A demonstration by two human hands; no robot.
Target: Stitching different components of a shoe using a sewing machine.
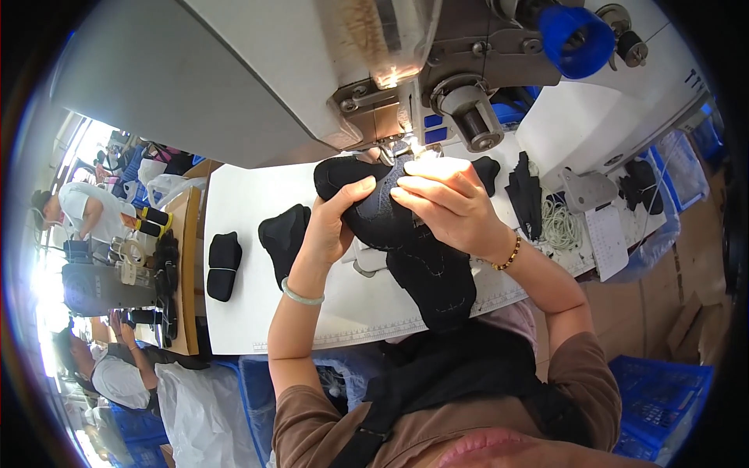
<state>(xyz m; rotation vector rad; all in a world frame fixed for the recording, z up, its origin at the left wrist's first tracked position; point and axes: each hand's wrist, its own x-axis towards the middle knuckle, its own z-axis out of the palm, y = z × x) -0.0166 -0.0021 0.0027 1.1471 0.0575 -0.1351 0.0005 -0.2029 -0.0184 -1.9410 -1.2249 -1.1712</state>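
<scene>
While the black padded piece is held toward 12 o'clock over the bench, by the sewing machine | it is clamped by left hand at 9 o'clock, right hand at 2 | grey strip could be skewed by uneven finger pressure.

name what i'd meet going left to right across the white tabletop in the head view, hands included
Banded black bundle → black padded piece lying flat → left hand → right hand → narrow black fabric pieces → coil of pale cord
</scene>
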